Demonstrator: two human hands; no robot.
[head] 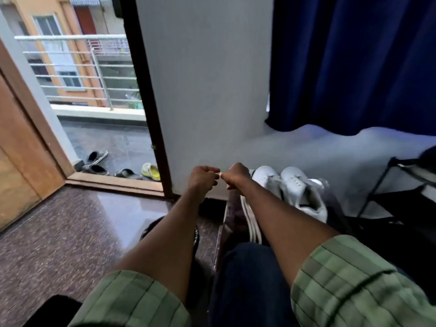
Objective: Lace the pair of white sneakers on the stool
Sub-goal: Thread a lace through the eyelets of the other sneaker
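Two white sneakers [286,182] stand side by side on the stool [232,213], toes pointing away from me, right of my hands. My left hand [203,177] and my right hand [236,174] are raised together in front of the wall, fingers pinched, nearly touching. Between the fingertips a small white bit shows, apparently a lace end. White laces [251,220] hang in a bundle below my right forearm, across the stool. Much of the stool is hidden by my arms and knee.
A white wall stands just behind the stool. An open wooden door [21,147] at left leads to a balcony with several slippers [99,161] on its floor. A blue curtain [354,62] hangs at right, with a black rack [401,185] below it.
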